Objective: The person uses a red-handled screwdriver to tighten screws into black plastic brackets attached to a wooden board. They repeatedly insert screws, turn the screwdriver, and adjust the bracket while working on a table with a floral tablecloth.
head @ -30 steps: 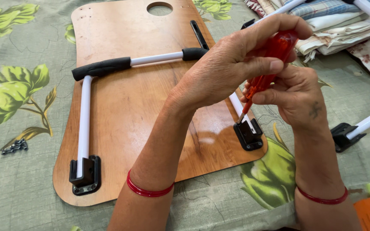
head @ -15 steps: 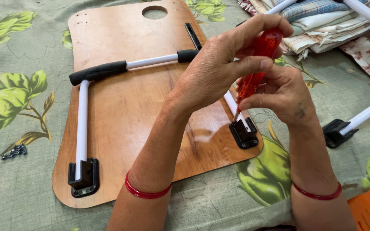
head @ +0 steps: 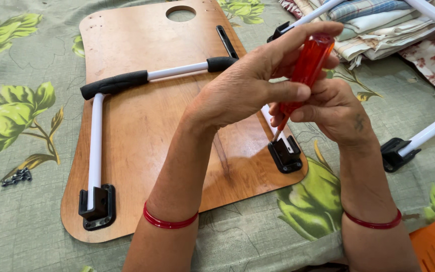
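Screwdriver (head: 305,68): gripped by closed fingers of both hands.
Left hand (head: 247,88): wrapped over handle.
Right hand (head: 328,113): pinched at shaft.
Tip: at bracket (head: 285,155), board's (head: 147,131) near right corner.

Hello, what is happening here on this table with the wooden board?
A person works with a red-handled screwdriver on an upturned brown wooden board that lies on a green leaf-patterned cloth. The left hand grips the handle near its top, and the right hand steadies the lower part. The tip points down at a black plastic bracket on the board's right edge. A white tube leg with black foam grip sits in another bracket. Small dark screws lie on the left.
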